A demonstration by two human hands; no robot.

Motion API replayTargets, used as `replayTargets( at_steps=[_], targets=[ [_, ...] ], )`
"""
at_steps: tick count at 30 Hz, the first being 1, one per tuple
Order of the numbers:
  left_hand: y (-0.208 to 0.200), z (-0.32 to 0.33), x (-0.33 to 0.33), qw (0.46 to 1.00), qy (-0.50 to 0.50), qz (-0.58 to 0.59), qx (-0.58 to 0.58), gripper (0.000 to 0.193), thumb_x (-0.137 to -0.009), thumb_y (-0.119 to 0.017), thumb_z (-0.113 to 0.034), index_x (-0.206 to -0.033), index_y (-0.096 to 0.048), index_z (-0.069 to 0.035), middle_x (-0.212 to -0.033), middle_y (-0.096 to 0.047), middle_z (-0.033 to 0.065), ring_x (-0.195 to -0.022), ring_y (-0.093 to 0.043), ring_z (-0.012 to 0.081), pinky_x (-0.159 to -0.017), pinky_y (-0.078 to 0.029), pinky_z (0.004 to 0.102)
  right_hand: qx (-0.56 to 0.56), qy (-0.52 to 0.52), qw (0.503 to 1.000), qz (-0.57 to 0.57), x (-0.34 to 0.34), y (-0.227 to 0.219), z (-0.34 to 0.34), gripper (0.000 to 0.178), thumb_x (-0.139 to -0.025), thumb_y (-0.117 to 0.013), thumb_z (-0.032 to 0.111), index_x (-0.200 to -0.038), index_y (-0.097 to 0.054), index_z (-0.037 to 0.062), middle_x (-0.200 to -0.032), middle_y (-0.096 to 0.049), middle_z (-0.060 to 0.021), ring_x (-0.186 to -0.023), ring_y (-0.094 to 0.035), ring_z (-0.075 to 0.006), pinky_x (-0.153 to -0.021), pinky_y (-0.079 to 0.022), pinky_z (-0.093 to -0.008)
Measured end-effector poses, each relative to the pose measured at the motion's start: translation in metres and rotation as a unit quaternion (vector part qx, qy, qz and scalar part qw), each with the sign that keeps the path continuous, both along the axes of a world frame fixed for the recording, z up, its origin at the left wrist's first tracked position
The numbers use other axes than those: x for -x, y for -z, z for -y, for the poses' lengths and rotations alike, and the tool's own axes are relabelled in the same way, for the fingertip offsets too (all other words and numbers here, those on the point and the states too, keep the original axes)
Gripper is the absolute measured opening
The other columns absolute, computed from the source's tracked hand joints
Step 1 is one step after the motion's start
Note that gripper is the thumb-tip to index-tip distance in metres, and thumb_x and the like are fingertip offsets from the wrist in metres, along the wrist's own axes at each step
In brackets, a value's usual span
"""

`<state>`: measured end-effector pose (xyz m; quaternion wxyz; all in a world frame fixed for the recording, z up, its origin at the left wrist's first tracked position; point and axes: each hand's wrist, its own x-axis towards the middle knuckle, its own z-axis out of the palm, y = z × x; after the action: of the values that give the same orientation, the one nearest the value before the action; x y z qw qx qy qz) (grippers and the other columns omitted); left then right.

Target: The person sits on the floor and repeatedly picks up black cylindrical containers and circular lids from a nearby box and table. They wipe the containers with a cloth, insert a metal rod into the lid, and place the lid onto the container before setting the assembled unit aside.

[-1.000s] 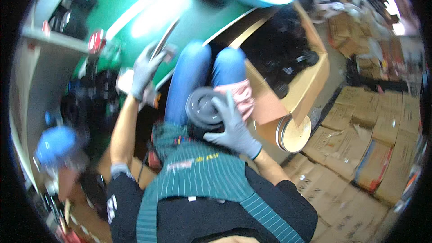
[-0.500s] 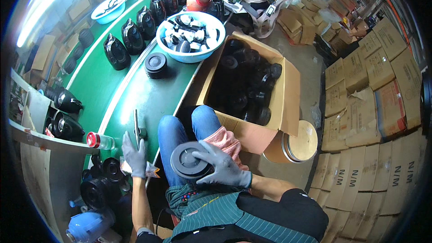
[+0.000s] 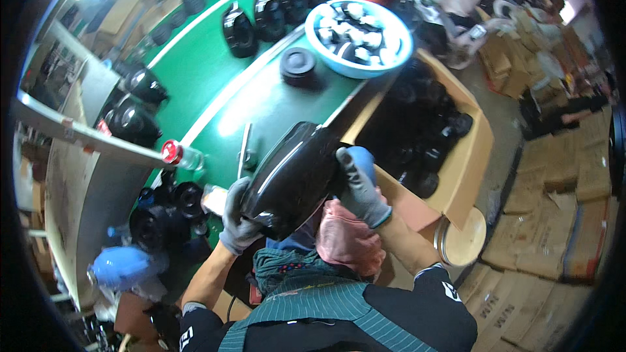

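Across my lap, a glossy black plastic housing (image 3: pixel 293 179) lies tilted on its side between my two gloved hands. My left hand (image 3: pixel 240 218) is closed on its lower left end. At the other end, my right hand (image 3: pixel 360 189) grips it, with some fingers hidden behind the housing. Just beyond it, a metal rod tool (image 3: pixel 244 148) stands on the green work surface (image 3: pixel 215 78). Farther off sits a short stack of round black discs (image 3: pixel 298 65). A pink cloth (image 3: pixel 349 238) covers part of my leg.
Left of the rod lies a clear jar (image 3: pixel 186 155) with a red lid. Behind are glossy black housings (image 3: pixel 240 29) in a row and a light-blue basin (image 3: pixel 355 73) of small parts. On my right stand an open carton (image 3: pixel 473 176) of black pieces, a round drum (image 3: pixel 466 234) and stacked boxes.
The black housing, earlier round end up in my right hand, is now turned on its side and raised. My left hand has come from beside the rod onto it. The view has shifted.
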<state>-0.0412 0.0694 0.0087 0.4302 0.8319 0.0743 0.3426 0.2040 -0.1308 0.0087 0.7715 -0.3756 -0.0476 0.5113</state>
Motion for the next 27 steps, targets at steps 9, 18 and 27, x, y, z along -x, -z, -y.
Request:
replayTargets(
  at_steps=[9,18,27],
  targets=[
    [-0.047,-0.121,-0.084,0.964,-0.249,-0.033,-0.082,0.052,-0.082,-0.091,-0.011,-0.129,-0.069,-0.006,-0.132,-0.067,0.0150,-0.120,-0.064,0.0279,-0.108,-0.048,0.0405,0.086,0.008,0.719,0.689,-0.065,-0.115,-0.073,0.060,-0.111,-0.060,0.034,-0.153,-0.047,-0.0062,-0.139,-0.065,-0.0267,-0.131,-0.063,-0.0329,-0.109,-0.049,-0.0406],
    [0.013,-0.389,-0.216,0.909,-0.340,-0.163,-0.179,0.062,-0.082,-0.087,-0.042,-0.134,-0.074,-0.009,-0.120,-0.074,0.0237,-0.117,-0.069,0.0386,-0.102,-0.053,0.0463,-0.038,-0.261,0.554,0.790,-0.050,-0.151,-0.065,0.053,-0.106,-0.063,0.035,-0.141,-0.052,-0.0033,-0.127,-0.065,-0.0234,-0.117,-0.063,-0.0313,-0.098,-0.049,-0.0396],
    [0.031,-0.413,-0.271,0.885,-0.334,-0.268,-0.186,0.082,-0.095,-0.076,-0.051,-0.164,-0.043,-0.020,-0.153,-0.056,0.0272,-0.140,-0.056,0.0436,-0.116,-0.046,0.0504,-0.033,-0.284,0.569,0.771,-0.038,-0.139,-0.077,0.047,-0.101,-0.067,0.035,-0.129,-0.057,-0.0005,-0.114,-0.065,-0.0201,-0.104,-0.063,-0.0297,-0.088,-0.048,-0.0386]
  ],
)
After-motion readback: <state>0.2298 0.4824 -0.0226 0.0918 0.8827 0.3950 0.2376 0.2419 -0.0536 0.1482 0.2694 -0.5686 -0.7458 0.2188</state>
